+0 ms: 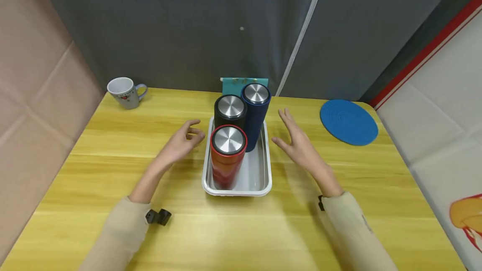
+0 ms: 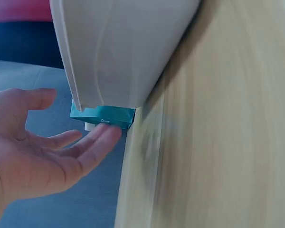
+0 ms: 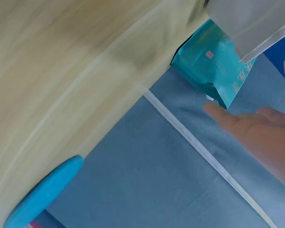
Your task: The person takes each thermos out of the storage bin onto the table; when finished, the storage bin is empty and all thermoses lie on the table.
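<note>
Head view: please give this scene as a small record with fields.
Tray: on the table
Red bottle: in tray, in front
Black bottle: behind red, base hidden
Blue bottle: in tray, right of black
Left hand: left of tray, apart
Right hand: right of tray, apart
Mug: back left of table
Mat: blue, back right
Packet: teal, behind tray
</note>
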Available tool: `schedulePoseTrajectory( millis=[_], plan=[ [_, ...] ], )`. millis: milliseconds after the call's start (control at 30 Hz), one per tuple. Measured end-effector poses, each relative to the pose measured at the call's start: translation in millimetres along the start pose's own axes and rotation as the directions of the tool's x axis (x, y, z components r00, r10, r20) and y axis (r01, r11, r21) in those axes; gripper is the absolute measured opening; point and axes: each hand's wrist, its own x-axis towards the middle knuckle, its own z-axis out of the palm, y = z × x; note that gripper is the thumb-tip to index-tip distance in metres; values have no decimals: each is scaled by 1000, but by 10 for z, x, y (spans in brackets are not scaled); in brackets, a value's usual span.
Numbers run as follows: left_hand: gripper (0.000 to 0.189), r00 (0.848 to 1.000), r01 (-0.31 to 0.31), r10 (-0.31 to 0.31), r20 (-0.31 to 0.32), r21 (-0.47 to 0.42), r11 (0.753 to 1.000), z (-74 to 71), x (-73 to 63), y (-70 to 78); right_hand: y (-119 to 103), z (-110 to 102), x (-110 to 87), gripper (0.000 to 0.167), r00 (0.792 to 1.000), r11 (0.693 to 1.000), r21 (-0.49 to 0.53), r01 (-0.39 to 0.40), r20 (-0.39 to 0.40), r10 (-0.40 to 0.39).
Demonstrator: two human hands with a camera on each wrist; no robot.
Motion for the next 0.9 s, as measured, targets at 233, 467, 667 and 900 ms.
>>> schedulePoseTrajectory(
  millis=[233, 467, 667, 900],
  plan=[
    [57, 995, 77, -61, 73, -247, 966, -37, 4, -10, -43, 66, 87, 73, 996, 981, 188, 50, -88, -34],
    [53, 990, 123, -92, 107, -335, 934, 10, 24, 55, -155, 117, 182, 69, 990, 900, 423, 105, -130, -54],
    [50, 983, 161, -111, 148, -394, 905, 95, 65, 49, -271, 152, 273, 71, 993, 844, 535, 49, -113, 14],
    [48, 976, 169, -95, 198, -399, 901, 119, 75, -62, -464, 174, 321, 74, 992, 844, 537, -4, -103, 70]
  ],
)
